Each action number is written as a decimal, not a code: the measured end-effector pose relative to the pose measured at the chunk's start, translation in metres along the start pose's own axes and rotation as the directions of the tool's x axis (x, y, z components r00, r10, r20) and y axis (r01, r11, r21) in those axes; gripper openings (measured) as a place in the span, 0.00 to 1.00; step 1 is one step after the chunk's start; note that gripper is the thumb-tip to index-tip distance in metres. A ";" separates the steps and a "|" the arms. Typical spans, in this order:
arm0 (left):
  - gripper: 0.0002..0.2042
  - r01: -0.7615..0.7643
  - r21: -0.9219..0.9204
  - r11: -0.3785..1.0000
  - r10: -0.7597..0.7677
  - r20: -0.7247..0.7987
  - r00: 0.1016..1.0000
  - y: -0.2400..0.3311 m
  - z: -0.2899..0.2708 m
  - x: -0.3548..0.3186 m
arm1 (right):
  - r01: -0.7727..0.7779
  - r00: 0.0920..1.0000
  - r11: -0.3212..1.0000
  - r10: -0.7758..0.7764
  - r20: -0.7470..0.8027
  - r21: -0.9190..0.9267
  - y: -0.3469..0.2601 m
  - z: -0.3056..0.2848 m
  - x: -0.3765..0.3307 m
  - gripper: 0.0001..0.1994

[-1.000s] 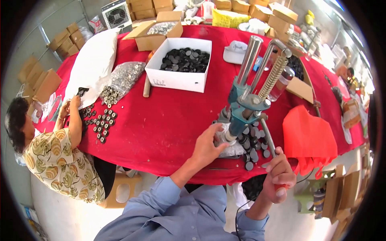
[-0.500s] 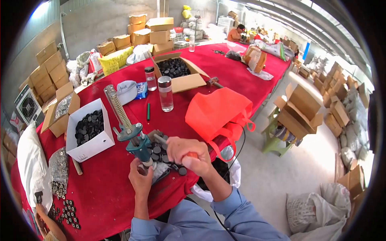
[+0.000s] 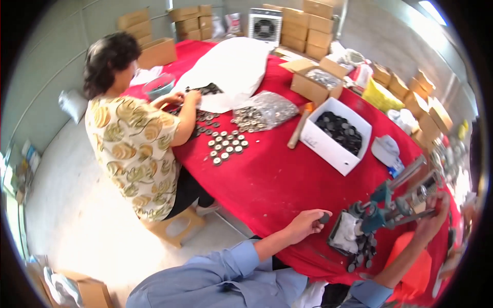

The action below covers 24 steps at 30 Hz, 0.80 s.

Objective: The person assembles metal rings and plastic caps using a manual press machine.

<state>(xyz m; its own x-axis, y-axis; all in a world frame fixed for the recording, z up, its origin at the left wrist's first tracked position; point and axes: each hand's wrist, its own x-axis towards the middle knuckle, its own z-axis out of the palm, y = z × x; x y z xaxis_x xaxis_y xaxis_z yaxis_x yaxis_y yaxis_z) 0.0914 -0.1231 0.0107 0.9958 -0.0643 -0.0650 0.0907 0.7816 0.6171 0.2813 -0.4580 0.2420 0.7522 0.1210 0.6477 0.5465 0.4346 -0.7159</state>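
Observation:
My left hand [image 3: 304, 226] pinches a small black round disc [image 3: 324, 217] just above the red cloth, left of the hand press. The teal bench press [image 3: 377, 213] stands at the table's near right, with a white cloth or bag [image 3: 345, 233] at its base. My right hand [image 3: 435, 218], smeared by motion, is closed around the end of the press lever [image 3: 409, 219]. Loose black discs [image 3: 365, 251] lie beside the base. An orange-red bag [image 3: 411, 269] is partly behind my right forearm.
A white box [image 3: 309, 136] of black discs stands beyond the press, with a wooden-handled tool [image 3: 298, 131] beside it. A co-worker [image 3: 133, 138] sits at the left, handling small dark pieces. Ringed parts [image 3: 226, 146] and a clear bag [image 3: 272, 110] lie between us.
My view has swung left, bringing the co-worker in. My left hand has come away from the press's base and now holds a disc. The right hand remains at the lever.

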 end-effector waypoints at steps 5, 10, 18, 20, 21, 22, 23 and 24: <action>0.12 -0.089 0.264 0.960 0.125 -0.123 0.984 0.014 -0.011 -0.008 | -0.137 0.951 0.980 0.091 -0.294 -0.141 0.035 0.005 0.035 0.17; 0.10 -0.236 0.298 0.925 0.270 -0.077 0.960 0.044 -0.004 -0.008 | -0.061 0.929 0.982 -0.010 -0.370 -0.181 0.011 0.025 0.011 0.22; 0.10 -0.420 0.357 0.835 0.393 0.148 0.907 0.063 0.032 -0.015 | 0.139 0.895 0.775 -0.365 -0.257 -0.616 -0.006 0.101 -0.134 0.13; 0.10 -0.476 0.384 0.792 0.416 0.232 0.879 0.058 0.048 -0.011 | 0.068 0.953 0.832 -0.218 -0.212 -0.551 -0.001 0.126 -0.165 0.12; 0.10 -0.452 0.384 0.805 0.386 0.239 0.891 0.055 0.052 -0.012 | 0.001 0.973 0.866 -0.116 -0.198 -0.501 0.003 0.135 -0.178 0.14; 0.10 -0.489 0.423 0.763 0.422 0.248 0.872 0.051 0.055 -0.012 | -0.053 0.978 0.863 -0.056 -0.200 -0.502 0.010 0.144 -0.188 0.15; 0.10 -0.524 0.455 0.720 0.451 0.266 0.852 0.048 0.059 -0.012 | -0.107 0.978 0.855 0.000 -0.206 -0.508 0.017 0.150 -0.195 0.16; 0.10 -0.502 0.422 0.755 0.417 0.281 0.864 0.045 0.061 -0.013 | -0.147 0.978 0.866 0.057 -0.198 -0.478 0.023 0.153 -0.202 0.17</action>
<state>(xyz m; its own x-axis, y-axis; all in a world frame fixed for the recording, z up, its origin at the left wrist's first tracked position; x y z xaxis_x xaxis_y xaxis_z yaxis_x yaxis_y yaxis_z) 0.0827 -0.1251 0.0871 0.9016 0.0960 0.4217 -0.4264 0.3608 0.8295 0.0859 -0.3358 0.1347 0.8402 -0.0339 0.5411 0.5383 -0.0678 -0.8400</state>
